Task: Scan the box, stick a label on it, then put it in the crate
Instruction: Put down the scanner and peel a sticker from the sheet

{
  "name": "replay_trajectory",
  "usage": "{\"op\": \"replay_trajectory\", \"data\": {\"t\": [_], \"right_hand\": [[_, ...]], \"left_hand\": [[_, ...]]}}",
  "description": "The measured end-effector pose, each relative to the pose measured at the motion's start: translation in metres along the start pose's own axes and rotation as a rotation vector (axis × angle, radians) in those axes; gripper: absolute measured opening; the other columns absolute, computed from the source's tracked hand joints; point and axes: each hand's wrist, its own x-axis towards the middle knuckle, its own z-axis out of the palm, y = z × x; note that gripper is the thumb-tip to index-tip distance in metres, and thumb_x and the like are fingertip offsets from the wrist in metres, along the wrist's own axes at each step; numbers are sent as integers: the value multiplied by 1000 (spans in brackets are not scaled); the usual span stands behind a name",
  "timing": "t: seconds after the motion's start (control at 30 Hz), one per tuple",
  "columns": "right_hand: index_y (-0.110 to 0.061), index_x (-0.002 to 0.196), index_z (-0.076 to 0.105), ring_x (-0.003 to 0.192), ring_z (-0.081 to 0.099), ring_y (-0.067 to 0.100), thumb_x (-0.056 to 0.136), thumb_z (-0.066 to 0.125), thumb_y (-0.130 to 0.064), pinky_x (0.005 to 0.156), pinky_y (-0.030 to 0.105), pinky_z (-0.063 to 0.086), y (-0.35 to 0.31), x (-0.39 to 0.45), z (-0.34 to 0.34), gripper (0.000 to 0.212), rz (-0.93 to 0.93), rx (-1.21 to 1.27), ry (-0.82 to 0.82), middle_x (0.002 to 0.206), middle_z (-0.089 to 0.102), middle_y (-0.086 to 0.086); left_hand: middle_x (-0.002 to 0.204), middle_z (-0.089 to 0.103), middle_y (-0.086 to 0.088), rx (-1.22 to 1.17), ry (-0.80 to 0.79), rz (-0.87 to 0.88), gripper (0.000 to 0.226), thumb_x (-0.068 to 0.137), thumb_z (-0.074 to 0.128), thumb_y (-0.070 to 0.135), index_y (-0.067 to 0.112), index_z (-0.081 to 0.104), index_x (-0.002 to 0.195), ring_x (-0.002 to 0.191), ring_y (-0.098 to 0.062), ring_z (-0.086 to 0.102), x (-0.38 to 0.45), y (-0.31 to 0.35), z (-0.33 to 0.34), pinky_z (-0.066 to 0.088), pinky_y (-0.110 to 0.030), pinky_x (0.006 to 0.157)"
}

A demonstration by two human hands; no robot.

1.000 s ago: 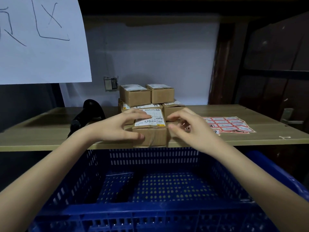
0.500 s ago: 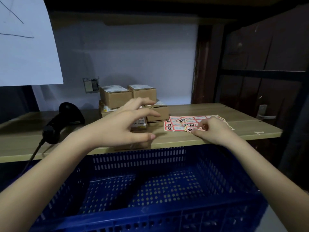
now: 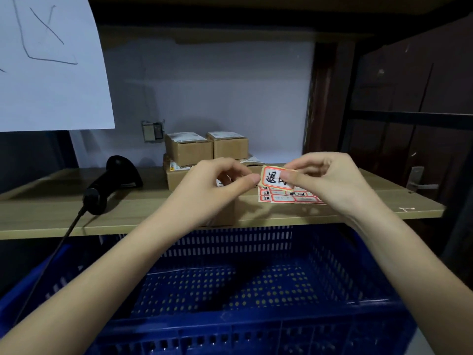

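Red-bordered label [image 3: 275, 177] face-up, long axis sideways, pinched by right hand [image 3: 330, 179]

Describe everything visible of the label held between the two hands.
The label is a small, roughly rectangular paper sticker, pale with a red border and black handwritten characters. It is held up above the shelf, facing the camera. The right hand pinches its right side, thumb covering part of the writing; the left hand meets its left edge.

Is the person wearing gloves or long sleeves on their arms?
No. Both the left hand and the right hand are bare, with no gloves. Both forearms are uncovered right to the picture's edge. No rings, watch or bracelets show, and the visible nails are short and plain.
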Motion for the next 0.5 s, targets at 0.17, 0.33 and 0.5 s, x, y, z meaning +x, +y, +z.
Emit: {"op": "replay_trajectory", "data": {"t": [0.17, 0.33, 0.5], "right_hand": [[-18, 71, 71, 52, 62, 1, 76, 75, -7, 55, 11, 50, -23, -4, 21, 12, -66, 46, -107, 50, 69, -9], [-23, 76, 70, 58, 61, 3, 76, 76, -10, 57, 13, 48, -22, -4, 37, 14, -81, 32, -68, 59, 70, -9], [-19, 88, 72, 82, 50, 14, 75, 74, -27, 71, 18, 39, -20, -20, 56, 15, -557, -499, 269, 86, 54, -3]], "left_hand": [[71, 69, -4, -91, 27, -39, 19, 84, 64, 23, 8, 73, 80, 61, -2, 49, -11, -2, -6, 36, -11, 51], [62, 61, 2, -75, 75, -74, 23, 84, 64, 20, 1, 73, 74, 49, 4, 47, -20, -4, -14, 34, -5, 48], [57, 61, 9, -90, 129, -65, 17, 84, 64, 18, 14, 71, 68, 55, 0, 48, -28, -6, -18, 35, -7, 49]]}}
